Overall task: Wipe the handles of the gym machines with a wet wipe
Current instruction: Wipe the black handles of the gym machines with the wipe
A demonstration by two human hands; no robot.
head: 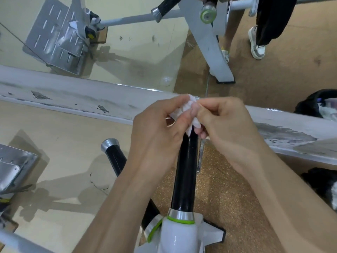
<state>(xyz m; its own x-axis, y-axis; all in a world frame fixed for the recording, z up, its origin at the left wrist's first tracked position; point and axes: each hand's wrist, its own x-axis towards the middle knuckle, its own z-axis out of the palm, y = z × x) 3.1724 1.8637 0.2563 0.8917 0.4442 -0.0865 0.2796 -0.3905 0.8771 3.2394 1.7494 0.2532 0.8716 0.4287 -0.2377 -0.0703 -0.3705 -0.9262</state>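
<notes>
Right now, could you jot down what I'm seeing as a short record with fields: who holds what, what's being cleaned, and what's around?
activity: wiping a gym machine grip
left hand: holds the wet wipe at the far end of the black handle
right hand: pinches the same wipe
nearby: second black handle to the left; white beam beyond the hands
far left: metal footplate
other person: shoe, top right

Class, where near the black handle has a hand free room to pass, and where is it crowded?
Free: speckled floor between the black handle and the right forearm; beige floor between the white beam and the second handle. Crowded: the handle's top, where left hand and right hand pinch the wet wipe.
</notes>
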